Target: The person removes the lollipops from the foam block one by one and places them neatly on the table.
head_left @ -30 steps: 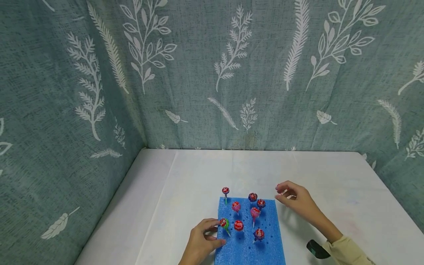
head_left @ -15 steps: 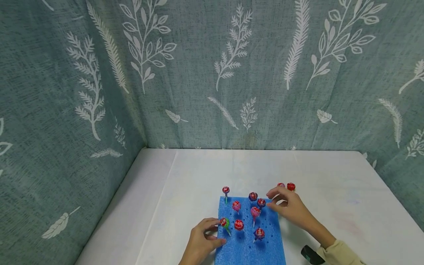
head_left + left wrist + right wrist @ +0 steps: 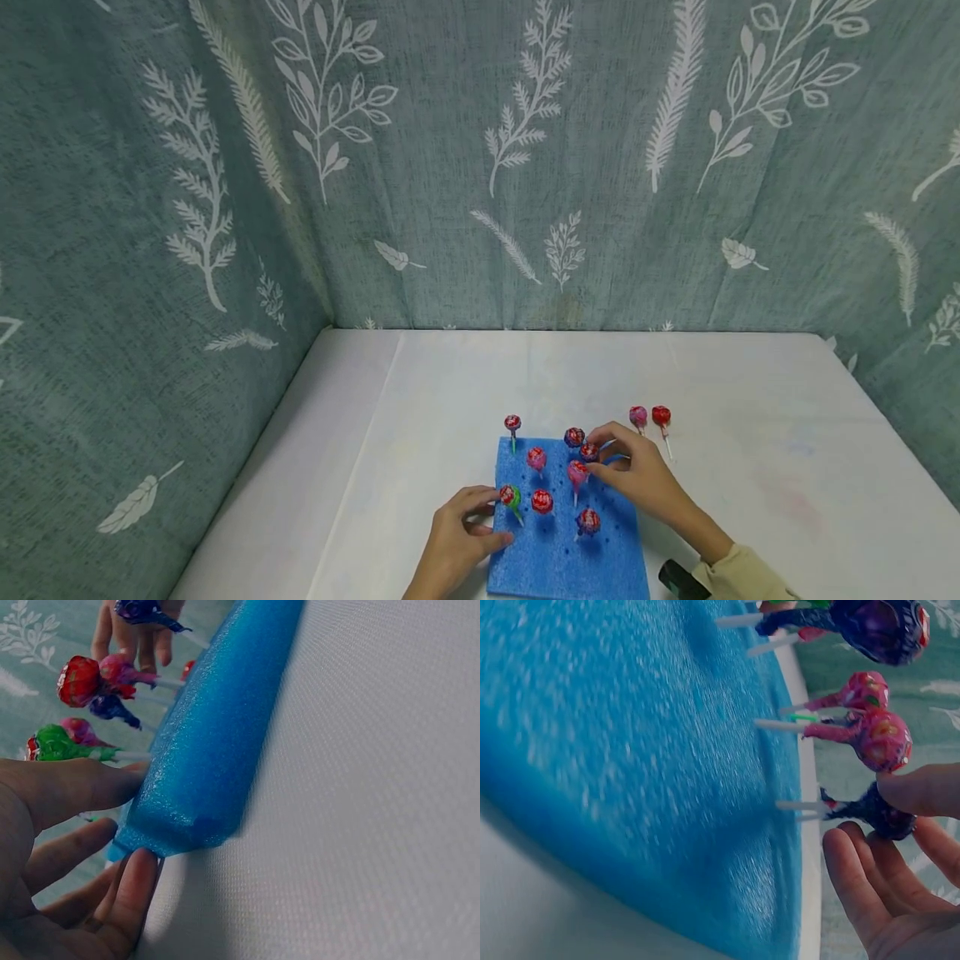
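On the white table (image 3: 420,417), in the head view, lies a blue foam block (image 3: 555,567) with several wrapped lollipops standing in it. A pink lollipop (image 3: 637,417) and a red lollipop (image 3: 661,416) lie behind it, to the right. In the left wrist view, the left hand (image 3: 75,847) holds the block's edge with bent fingers, near the green-wrapped lollipop (image 3: 64,742). In the right wrist view, the right hand (image 3: 900,877) pinches a dark blue lollipop (image 3: 881,814) above the block's far right part; whether its stick is fully seated, I cannot tell.
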Motion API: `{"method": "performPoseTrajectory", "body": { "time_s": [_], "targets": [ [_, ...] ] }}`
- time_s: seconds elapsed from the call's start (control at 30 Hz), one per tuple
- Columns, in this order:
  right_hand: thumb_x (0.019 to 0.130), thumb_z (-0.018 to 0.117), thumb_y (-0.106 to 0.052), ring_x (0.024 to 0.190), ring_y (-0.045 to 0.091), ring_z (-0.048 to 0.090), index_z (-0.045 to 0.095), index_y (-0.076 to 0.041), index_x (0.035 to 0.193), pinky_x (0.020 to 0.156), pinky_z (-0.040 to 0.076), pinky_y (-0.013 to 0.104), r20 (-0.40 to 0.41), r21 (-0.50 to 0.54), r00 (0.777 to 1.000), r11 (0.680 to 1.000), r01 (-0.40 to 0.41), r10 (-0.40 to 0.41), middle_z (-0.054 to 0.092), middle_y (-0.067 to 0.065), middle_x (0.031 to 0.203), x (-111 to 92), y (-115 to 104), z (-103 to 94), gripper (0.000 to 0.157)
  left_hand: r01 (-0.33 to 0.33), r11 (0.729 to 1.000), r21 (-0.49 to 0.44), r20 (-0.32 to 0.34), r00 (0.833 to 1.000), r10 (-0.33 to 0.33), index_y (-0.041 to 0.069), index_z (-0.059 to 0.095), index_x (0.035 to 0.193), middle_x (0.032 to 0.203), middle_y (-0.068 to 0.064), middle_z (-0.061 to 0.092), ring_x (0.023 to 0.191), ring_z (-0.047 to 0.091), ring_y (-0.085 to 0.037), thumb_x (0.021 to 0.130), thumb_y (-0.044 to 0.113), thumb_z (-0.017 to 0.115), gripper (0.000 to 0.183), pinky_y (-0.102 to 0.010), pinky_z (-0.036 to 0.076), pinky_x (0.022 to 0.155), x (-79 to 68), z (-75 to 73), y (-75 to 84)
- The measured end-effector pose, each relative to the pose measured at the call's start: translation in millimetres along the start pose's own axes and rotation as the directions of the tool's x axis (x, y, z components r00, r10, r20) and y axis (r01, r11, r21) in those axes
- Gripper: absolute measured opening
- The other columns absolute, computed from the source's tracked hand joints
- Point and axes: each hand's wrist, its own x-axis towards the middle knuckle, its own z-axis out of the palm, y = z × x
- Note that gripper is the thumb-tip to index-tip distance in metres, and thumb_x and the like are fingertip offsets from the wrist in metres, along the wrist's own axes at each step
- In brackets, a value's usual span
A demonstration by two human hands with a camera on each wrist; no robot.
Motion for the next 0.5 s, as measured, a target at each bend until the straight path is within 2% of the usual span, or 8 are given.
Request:
{"method": "performPoseTrajectory", "body": {
  "time_s": [0.17,0.27,0.4,0.5],
  "targets": [
    [0.078,0.072,0.004,0.085,0.021,0.063,0.061,-0.011,0.103,0.072,0.055,0.025,-0.018,0.038,1.000,0.999,0.008,-0.007,0.062,0.006,0.101,-0.5,1.8,4.2,0.031,0.010,1.000,-0.005,0.008,1.000,-0.010,0.011,0.067,0.113,0.118,-0.008,0.058,0.092,0.061,-0.020,0.067,0.010,0.085,0.050,-0.026,0.055,0.070,0.2,1.2,1.0],
    [0.077,0.070,0.010,0.088,0.022,0.063,0.060,-0.009,0.102,0.073,0.055,0.026,-0.016,0.060,0.999,0.997,0.051,-0.050,0.062,0.007,0.101,-0.2,3.0,5.2,0.033,0.008,1.000,-0.011,0.009,1.000,-0.008,0.010,0.067,0.113,0.118,-0.008,0.058,0.093,0.061,-0.020,0.067,0.010,0.085,0.049,-0.026,0.055,0.070,0.8,1.1,1.0],
    [0.075,0.069,0.013,0.089,0.022,0.063,0.059,-0.007,0.100,0.072,0.055,0.027,-0.025,0.075,0.995,0.992,0.098,-0.097,0.062,0.008,0.100,-0.4,2.0,5.8,0.034,-0.003,1.000,-0.012,0.001,1.000,0.003,0.009,0.067,0.113,0.118,-0.008,0.058,0.093,0.061,-0.020,0.067,0.010,0.085,0.050,-0.025,0.055,0.070,1.6,1.3,0.8],
    [0.074,0.070,0.014,0.088,0.023,0.063,0.059,-0.007,0.100,0.071,0.055,0.027,-0.035,0.078,0.995,0.992,0.097,-0.095,0.062,0.008,0.100,-1.1,0.8,6.5,0.035,-0.008,1.000,-0.010,-0.003,1.000,0.008,0.009,0.067,0.113,0.118,-0.009,0.058,0.092,0.061,-0.020,0.067,0.010,0.085,0.050,-0.024,0.055,0.070,1.7,2.0,0.7]
  ]
}}
